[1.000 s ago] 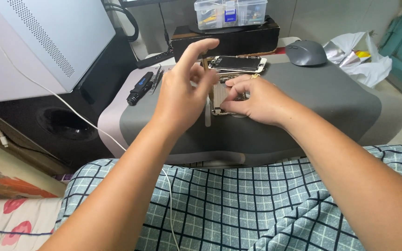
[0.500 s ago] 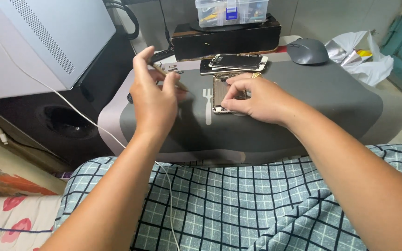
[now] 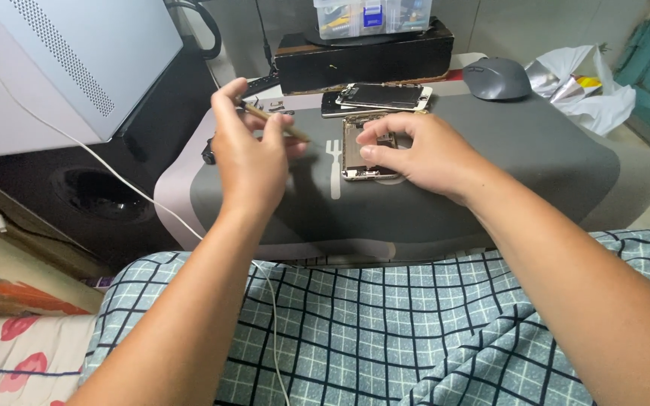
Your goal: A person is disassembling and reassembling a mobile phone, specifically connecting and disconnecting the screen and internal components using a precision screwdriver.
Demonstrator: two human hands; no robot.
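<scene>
The left hand (image 3: 246, 162) is raised above the mat, thumb and forefinger pinched on 1 thin wooden stick (image 3: 276, 122), a slim tan rod that slants toward 4 o'clock from the fingertips; the other fingers curl loosely. The right hand (image 3: 423, 154) rests flat-ish on the mat, its thumb and bent fingertips pressing on 1 opened phone body (image 3: 359, 154), a pale metal-rimmed rectangle showing its inner parts. The fingers are half-curled over it rather than closed round it. That phone body lies near the mat's middle, at 3 o'clock from the left hand and just beside a white fork shape (image 3: 335, 167) printed on the mat.

At 12 o'clock from the phone body lie 2 flat glossy black phone screens (image 3: 381, 96), overlapping. The grey mat (image 3: 536, 173) is smooth and rubbery with rounded corners and a paler border. Past it sit 1 dark boxy case (image 3: 362, 56) with 1 clear plastic parts box (image 3: 370, 15) on top, 1 rounded grey mouse (image 3: 496, 78) at 1 o'clock, and crumpled white plastic wrap (image 3: 592, 94) by a teal wall. At 10 o'clock stands 1 white perforated metal housing (image 3: 62, 64); 1 thin white cable (image 3: 126, 177) trails down over a blue checked cloth (image 3: 355, 338) on the person's lap.
</scene>
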